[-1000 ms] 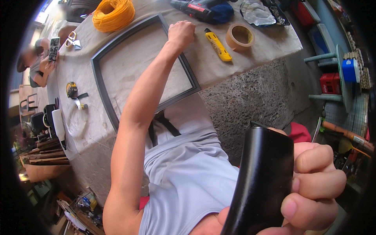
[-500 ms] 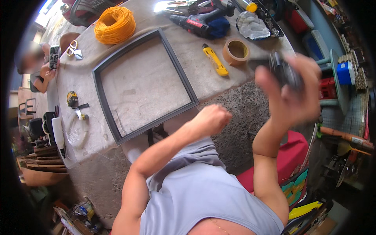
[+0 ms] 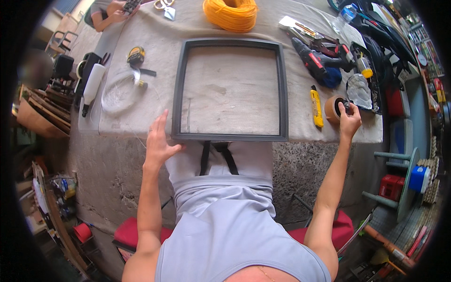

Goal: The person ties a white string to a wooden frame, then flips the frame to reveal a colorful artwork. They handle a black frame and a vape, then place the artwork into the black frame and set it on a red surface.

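So the person is sitting at a table (image 3: 141, 120) covered with a pale cloth, with a dark square frame (image 3: 230, 89) lying flat right in front of them, its near edge at the table's edge. The left hand (image 3: 159, 143) is open, fingers spread, palm down on the cloth, resting against the frame's near left corner. The right hand (image 3: 348, 123) is off to the right, closed around a small black thing I can't make out, touching a brown roll of tape (image 3: 334, 109). A yellow utility knife (image 3: 317, 106) lies just beside the tape, between it and the frame. Further back there's a red and black drill (image 3: 312, 63), and a coil of orange cord (image 3: 231, 14) beyond the frame's far edge. On the left, a coil of clear tubing (image 3: 120, 94) and a tape measure (image 3: 136, 55). Another person's hand (image 3: 115, 9) shows at the far corner.
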The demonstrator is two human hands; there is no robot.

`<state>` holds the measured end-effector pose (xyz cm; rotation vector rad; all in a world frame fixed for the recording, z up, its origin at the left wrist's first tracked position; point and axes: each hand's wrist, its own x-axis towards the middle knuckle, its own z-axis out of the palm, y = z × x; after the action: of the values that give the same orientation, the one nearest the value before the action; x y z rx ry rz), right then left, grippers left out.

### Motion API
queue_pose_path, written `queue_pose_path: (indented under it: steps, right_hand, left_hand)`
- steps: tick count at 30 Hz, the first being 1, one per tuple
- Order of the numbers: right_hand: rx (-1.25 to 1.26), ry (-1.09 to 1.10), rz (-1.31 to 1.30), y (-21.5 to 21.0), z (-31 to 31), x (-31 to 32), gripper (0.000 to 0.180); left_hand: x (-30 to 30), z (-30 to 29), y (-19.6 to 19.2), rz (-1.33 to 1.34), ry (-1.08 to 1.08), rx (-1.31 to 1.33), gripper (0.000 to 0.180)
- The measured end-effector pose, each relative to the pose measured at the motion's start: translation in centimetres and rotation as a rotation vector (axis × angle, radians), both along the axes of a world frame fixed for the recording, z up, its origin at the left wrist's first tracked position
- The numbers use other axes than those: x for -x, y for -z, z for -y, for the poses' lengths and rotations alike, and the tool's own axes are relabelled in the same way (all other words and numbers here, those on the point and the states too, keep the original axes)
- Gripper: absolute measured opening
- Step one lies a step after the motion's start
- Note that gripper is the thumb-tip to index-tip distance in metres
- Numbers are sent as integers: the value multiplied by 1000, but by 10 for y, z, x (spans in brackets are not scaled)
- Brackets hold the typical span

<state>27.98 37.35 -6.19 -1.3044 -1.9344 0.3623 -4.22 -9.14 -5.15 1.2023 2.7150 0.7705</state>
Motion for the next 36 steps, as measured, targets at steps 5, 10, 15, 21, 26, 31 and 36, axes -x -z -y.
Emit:
queue_pose_path:
  steps: [5,10,15,21,26,31,36]
  right_hand:
    - [-472,-9,56,-12,50,23,30]
    - [24,-691,231,9,140,37,35]
    - [-135,-638,322,28,171,23,38]
    - [-306,-634,185,54,170,11,24]
    - [-283,-583,247,54,176,8,24]
    - [-96,-569,227,32,192,16,30]
    - [1054,-223,-358,22,208,27,27]
  left_hand:
    - [3,10,26,-87,-31,-10,100]
    - [4,21,35,-166,15,-34,84]
    - [5,26,44,-166,66,-203,41]
    - [0,39,50,-192,137,-194,19]
    - [-3,43,53,-131,175,-237,18]
    - [-3,57,30,151,-24,-217,19]
    - [18,61,19,-50,-369,-260,26]
